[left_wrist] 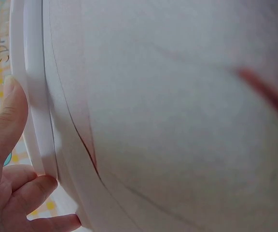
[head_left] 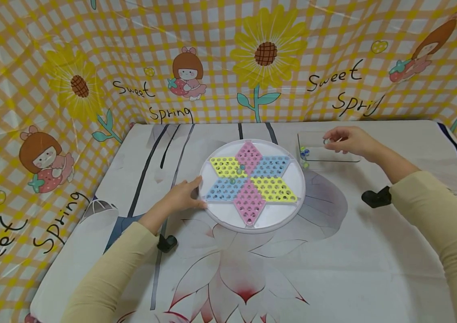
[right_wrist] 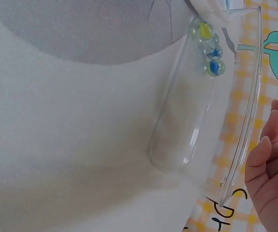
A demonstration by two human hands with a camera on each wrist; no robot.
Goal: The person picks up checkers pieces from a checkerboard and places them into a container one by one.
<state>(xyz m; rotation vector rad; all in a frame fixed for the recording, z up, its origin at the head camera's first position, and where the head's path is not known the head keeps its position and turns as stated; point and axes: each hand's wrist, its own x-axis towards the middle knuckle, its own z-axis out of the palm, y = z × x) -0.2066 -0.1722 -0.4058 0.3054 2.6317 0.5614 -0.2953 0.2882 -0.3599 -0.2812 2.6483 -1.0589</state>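
Note:
A round white Chinese checkers board (head_left: 220,213) with a pink, yellow and blue star lies on the table. A few glass marbles (head_left: 232,181) sit in its holes near the star's centre. My left hand (head_left: 182,195) holds the board's left rim, thumb on the rim and bent fingertips against its side wall (left_wrist: 37,130). Over the far right of the table, my right hand (head_left: 349,141) pinches a clear marble (head_left: 327,141) between thumb and fingers. Below it stands a clear plastic tray (right_wrist: 173,111), with several blue and yellow marbles (right_wrist: 215,67) grouped at one end.
A white cloth with a lotus print (head_left: 248,278) covers the table. Checked sheeting (head_left: 212,27) with sunflowers hangs behind and to the left. Black wrist mounts (head_left: 375,197) sit at both sleeves. A white, domed shape (head_left: 99,208) lies at the left edge.

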